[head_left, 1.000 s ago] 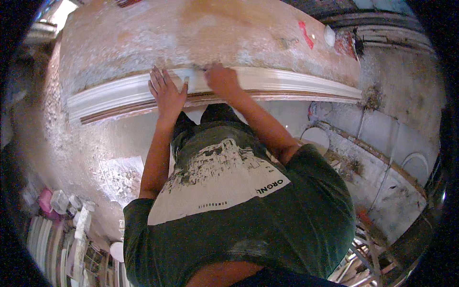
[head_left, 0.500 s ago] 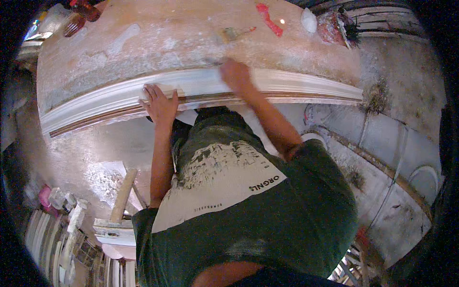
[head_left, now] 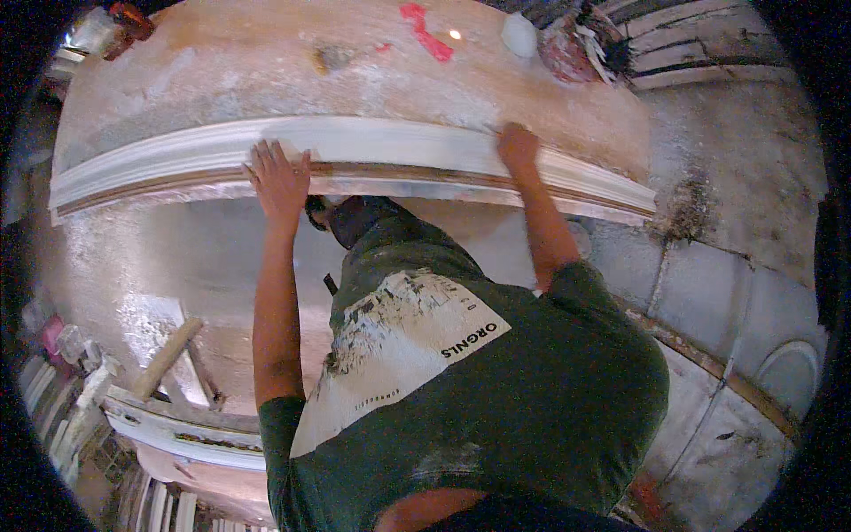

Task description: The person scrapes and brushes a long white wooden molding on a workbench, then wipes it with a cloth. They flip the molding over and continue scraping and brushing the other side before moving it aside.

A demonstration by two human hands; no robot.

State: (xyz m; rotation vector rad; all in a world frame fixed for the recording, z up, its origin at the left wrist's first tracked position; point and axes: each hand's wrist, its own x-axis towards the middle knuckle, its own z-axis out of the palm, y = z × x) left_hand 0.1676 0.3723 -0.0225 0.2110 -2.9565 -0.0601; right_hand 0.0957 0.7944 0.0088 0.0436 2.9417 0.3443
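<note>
A long white moulding [head_left: 381, 142] with ridged profiles and a brown strip along its near side lies across the workbench [head_left: 266, 84] in front of me. My left hand [head_left: 280, 182] rests on it left of the middle, palm down with the fingers spread. Farther right, my right hand [head_left: 518, 149] is closed over the moulding's far side. A thin, blurred bit shows at its fingertips, but what it is cannot be made out.
On the bench's far part lie a red strip [head_left: 427, 34], a yellowish brush-like piece [head_left: 330, 58], a white lump [head_left: 519, 35] and a stained container [head_left: 572, 53]. A reddish-brown bottle [head_left: 131, 19] stands far left. Behind on the left are a wooden bar [head_left: 168, 356] and stacked strips.
My right hand has swept to the right along the moulding, still closed. The left hand stays flat on it. The whole view has shifted and turned slightly.
</note>
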